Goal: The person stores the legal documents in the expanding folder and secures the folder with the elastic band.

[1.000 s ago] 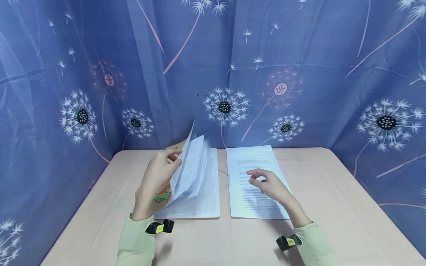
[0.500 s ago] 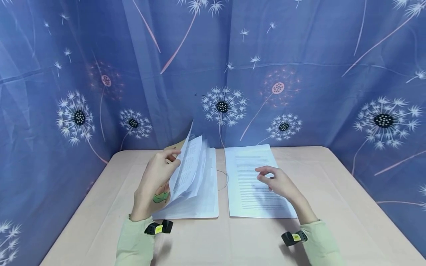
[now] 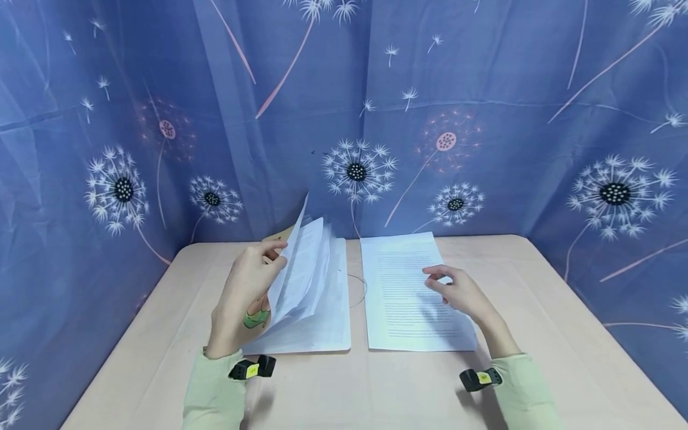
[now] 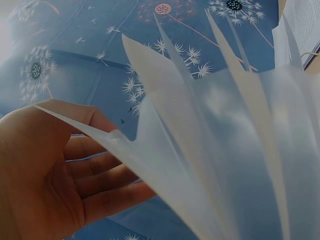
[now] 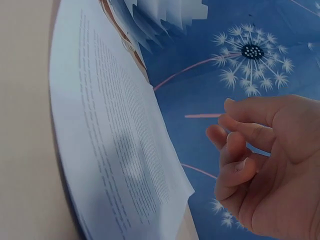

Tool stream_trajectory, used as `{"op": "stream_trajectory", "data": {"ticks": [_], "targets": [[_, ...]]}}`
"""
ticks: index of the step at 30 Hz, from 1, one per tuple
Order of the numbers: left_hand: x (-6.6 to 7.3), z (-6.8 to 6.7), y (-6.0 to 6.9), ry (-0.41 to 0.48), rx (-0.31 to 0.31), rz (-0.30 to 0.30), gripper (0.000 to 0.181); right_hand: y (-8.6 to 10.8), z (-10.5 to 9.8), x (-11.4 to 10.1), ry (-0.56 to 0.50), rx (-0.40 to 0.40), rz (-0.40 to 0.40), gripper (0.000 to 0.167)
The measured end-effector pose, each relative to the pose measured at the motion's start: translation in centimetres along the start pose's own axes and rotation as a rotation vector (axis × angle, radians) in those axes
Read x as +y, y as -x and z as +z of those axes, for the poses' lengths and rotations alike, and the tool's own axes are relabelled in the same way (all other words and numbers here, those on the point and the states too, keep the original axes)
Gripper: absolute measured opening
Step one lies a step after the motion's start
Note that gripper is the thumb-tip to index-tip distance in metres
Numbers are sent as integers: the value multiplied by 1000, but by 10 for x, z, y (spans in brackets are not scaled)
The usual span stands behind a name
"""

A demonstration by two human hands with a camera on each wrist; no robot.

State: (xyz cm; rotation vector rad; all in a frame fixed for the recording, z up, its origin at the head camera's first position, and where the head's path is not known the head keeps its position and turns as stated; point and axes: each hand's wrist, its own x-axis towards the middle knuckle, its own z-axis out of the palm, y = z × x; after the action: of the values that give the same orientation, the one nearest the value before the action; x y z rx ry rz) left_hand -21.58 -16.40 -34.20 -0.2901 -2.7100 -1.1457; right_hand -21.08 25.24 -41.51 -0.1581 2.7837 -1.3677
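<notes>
A folder (image 3: 337,322) with several clear sleeve-like pages lies partly turned on the table, some pages fanned upright. Part of its tan cover with a green and orange drawing (image 3: 257,316) shows beneath my left wrist. My left hand (image 3: 249,272) pinches the edge of a raised page (image 4: 165,175) between thumb and index finger; the other fingers extend behind it in the left wrist view. To the right lies a printed paper sheet (image 3: 400,298). Above its right side hovers my right hand (image 3: 459,291), fingers loosely curled, holding nothing and apart from the paper in the right wrist view.
A thin elastic cord (image 3: 364,291) loops between folder and sheet. The pale pink tabletop (image 3: 537,298) extends around both. A blue dandelion-print curtain (image 3: 484,71) stands behind and along the sides. Each wrist wears a black camera (image 3: 259,366) near the sleeve cuff.
My right hand has drawn back to the right over the printed sheet. My left hand keeps pinching the raised page in nearly the same place. The head view has shifted slightly.
</notes>
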Motion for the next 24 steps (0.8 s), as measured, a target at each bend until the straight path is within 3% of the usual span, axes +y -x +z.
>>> {"op": "stream_trajectory", "data": {"ticks": [24], "targets": [[2,-2,1,1,-2,-17,41,2,-18,15,-6,35,31,42]]}}
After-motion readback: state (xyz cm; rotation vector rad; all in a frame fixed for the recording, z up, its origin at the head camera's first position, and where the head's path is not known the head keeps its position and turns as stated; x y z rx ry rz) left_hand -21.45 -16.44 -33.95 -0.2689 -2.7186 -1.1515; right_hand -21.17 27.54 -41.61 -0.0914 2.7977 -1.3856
